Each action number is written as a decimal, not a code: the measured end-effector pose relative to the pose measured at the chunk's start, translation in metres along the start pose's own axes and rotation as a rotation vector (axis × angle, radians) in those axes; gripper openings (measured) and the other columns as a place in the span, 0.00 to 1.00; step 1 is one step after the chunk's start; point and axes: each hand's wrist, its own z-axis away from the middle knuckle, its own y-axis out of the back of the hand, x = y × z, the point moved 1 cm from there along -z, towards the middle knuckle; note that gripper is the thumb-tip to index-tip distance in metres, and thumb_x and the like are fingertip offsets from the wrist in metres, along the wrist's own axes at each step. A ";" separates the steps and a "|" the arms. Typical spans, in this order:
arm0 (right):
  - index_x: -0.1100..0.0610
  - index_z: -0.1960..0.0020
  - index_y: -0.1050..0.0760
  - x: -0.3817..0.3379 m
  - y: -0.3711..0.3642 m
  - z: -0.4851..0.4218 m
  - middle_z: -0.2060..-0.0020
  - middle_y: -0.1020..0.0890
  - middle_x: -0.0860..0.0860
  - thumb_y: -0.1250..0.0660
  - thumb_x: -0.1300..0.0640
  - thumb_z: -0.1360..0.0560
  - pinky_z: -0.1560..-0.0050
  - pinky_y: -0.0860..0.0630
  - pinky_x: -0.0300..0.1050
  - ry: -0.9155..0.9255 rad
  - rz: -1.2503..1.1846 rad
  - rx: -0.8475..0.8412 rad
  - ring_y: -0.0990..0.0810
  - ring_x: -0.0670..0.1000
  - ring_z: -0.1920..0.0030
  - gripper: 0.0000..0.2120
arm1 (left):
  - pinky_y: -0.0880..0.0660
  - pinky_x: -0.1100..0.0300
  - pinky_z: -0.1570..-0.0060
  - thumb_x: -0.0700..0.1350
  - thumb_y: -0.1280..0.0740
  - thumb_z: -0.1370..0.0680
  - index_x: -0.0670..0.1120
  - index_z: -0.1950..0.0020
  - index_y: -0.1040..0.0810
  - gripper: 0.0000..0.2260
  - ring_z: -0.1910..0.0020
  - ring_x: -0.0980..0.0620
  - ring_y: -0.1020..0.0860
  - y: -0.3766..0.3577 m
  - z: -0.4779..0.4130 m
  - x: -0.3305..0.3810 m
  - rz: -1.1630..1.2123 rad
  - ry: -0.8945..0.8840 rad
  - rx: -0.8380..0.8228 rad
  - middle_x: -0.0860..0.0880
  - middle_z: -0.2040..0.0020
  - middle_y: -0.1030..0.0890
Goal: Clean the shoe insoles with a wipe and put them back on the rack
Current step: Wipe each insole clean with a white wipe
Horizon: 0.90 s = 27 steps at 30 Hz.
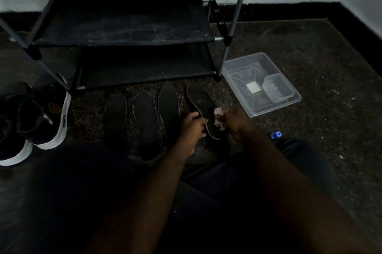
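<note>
Several dark insoles lie side by side on the floor in front of the shoe rack (124,40). The rightmost insole (199,98) is tilted, and my left hand (194,124) grips its left edge near the heel. My right hand (235,123) holds a crumpled pale wipe (218,118) against the insole's right side. Three other insoles lie flat to the left: one (168,107), another (144,117) and the leftmost (115,113). The rack's black fabric shelves hold nothing.
A clear plastic bin (289,90) with a smaller tub and a white square inside sits on the floor to the right. Black shoes with white soles (51,117) stand at the left. A small blue cap (276,135) shows near my right forearm. Walls close the back.
</note>
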 end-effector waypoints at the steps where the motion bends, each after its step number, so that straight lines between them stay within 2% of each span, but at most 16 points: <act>1: 0.58 0.61 0.19 -0.006 -0.001 0.013 0.66 0.19 0.56 0.27 0.54 0.27 0.60 0.25 0.50 0.001 -0.052 -0.016 0.21 0.54 0.64 0.08 | 0.25 0.58 0.61 0.39 0.39 0.20 0.47 0.34 0.29 0.15 0.48 0.44 0.20 0.000 0.006 0.004 -0.008 -0.021 0.005 0.43 0.44 0.19; 3: 0.60 0.62 0.22 -0.017 -0.005 0.036 0.69 0.22 0.56 0.32 0.61 0.23 0.64 0.27 0.45 0.006 -0.135 -0.064 0.25 0.51 0.68 0.09 | 0.22 0.54 0.58 0.39 0.39 0.20 0.45 0.37 0.25 0.12 0.50 0.42 0.19 0.002 0.017 0.009 -0.042 -0.069 0.013 0.42 0.46 0.18; 5: 0.61 0.60 0.22 -0.024 -0.011 0.058 0.69 0.21 0.57 0.34 0.64 0.22 0.67 0.28 0.42 0.041 -0.204 -0.081 0.25 0.50 0.71 0.09 | 0.21 0.46 0.49 0.40 0.38 0.20 0.46 0.42 0.21 0.10 0.48 0.38 0.18 0.010 0.023 0.013 -0.080 -0.149 0.032 0.41 0.47 0.17; 6: 0.61 0.59 0.21 -0.029 -0.013 0.069 0.67 0.20 0.58 0.35 0.65 0.22 0.67 0.27 0.42 0.063 -0.239 -0.084 0.24 0.50 0.70 0.08 | 0.21 0.45 0.47 0.41 0.38 0.20 0.47 0.47 0.20 0.08 0.48 0.39 0.18 0.014 0.028 0.017 -0.098 -0.194 0.044 0.42 0.49 0.16; 8: 0.61 0.58 0.21 -0.043 -0.018 0.089 0.66 0.20 0.58 0.35 0.66 0.22 0.67 0.27 0.42 0.102 -0.290 -0.104 0.23 0.50 0.70 0.07 | 0.23 0.48 0.49 0.45 0.37 0.19 0.48 0.54 0.20 0.08 0.50 0.41 0.18 0.025 0.043 0.030 -0.126 -0.260 0.075 0.43 0.52 0.16; 12: 0.62 0.56 0.22 -0.076 -0.028 0.125 0.69 0.19 0.55 0.35 0.66 0.23 0.73 0.27 0.38 0.202 -0.385 -0.203 0.24 0.48 0.74 0.05 | 0.20 0.50 0.47 0.58 0.39 0.20 0.47 0.49 0.17 0.18 0.50 0.46 0.16 0.046 0.082 0.066 0.030 -0.327 0.041 0.45 0.51 0.14; 15: 0.63 0.56 0.22 -0.087 -0.040 0.146 0.70 0.19 0.54 0.35 0.67 0.23 0.73 0.27 0.38 0.257 -0.358 -0.243 0.23 0.48 0.73 0.05 | 0.20 0.57 0.53 0.60 0.48 0.18 0.42 0.41 0.20 0.26 0.52 0.49 0.16 0.053 0.105 0.083 0.308 -0.245 -0.165 0.44 0.49 0.15; 18: 0.63 0.53 0.20 -0.089 -0.051 0.156 0.64 0.19 0.59 0.35 0.67 0.22 0.68 0.26 0.42 0.300 -0.299 -0.228 0.23 0.55 0.67 0.05 | 0.20 0.54 0.48 0.62 0.54 0.18 0.40 0.45 0.17 0.33 0.49 0.47 0.17 0.056 0.117 0.085 0.452 -0.168 -0.369 0.41 0.47 0.16; 21: 0.62 0.54 0.19 -0.085 -0.055 0.161 0.61 0.20 0.62 0.34 0.66 0.23 0.67 0.27 0.43 0.359 -0.292 -0.153 0.25 0.57 0.63 0.05 | 0.21 0.51 0.47 0.62 0.49 0.21 0.41 0.52 0.14 0.32 0.50 0.46 0.17 0.054 0.121 0.084 0.493 -0.184 -0.449 0.41 0.49 0.16; 24: 0.62 0.54 0.19 -0.083 -0.053 0.174 0.59 0.16 0.58 0.33 0.66 0.24 0.59 0.22 0.47 0.391 -0.367 -0.102 0.19 0.55 0.59 0.04 | 0.22 0.49 0.45 0.61 0.43 0.25 0.37 0.51 0.15 0.29 0.50 0.43 0.18 0.055 0.118 0.085 0.593 -0.186 -0.475 0.38 0.50 0.17; 27: 0.63 0.51 0.19 -0.082 -0.049 0.182 0.58 0.15 0.56 0.35 0.66 0.23 0.60 0.20 0.43 0.361 -0.454 -0.087 0.17 0.51 0.58 0.06 | 0.25 0.46 0.41 0.58 0.43 0.21 0.39 0.46 0.17 0.25 0.49 0.41 0.18 0.060 0.117 0.089 0.693 -0.223 -0.475 0.36 0.47 0.19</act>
